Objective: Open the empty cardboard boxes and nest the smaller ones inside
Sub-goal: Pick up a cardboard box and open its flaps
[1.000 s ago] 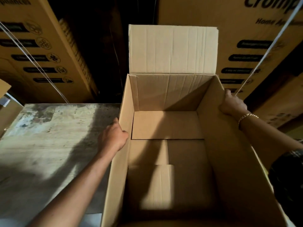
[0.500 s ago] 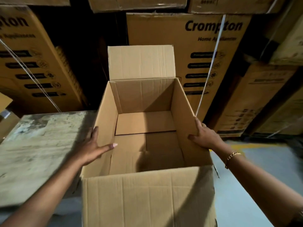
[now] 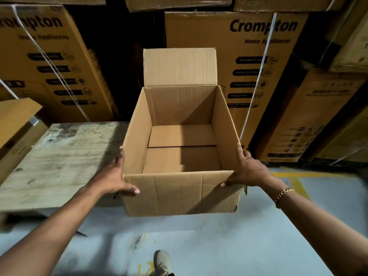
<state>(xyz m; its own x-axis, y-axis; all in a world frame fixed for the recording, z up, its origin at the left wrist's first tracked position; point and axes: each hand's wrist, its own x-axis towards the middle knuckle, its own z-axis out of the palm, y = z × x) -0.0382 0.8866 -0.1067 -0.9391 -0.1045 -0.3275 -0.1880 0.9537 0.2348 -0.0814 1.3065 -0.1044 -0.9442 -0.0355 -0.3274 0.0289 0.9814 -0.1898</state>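
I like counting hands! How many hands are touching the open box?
2. The left hand presses the open cardboard box's left side near the front corner; the right hand grips the right side. None seem hidden.

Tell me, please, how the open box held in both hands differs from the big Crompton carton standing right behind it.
The held box is plain and unprinted; the Crompton carton carries a black logo and icon rows. The held box is open, its far flap upright and its inside empty; the Crompton carton looks shut, with a white strap across its face. The left hand and right hand grip the held box; the carton stands in a stack. Both are brown corrugated cardboard.
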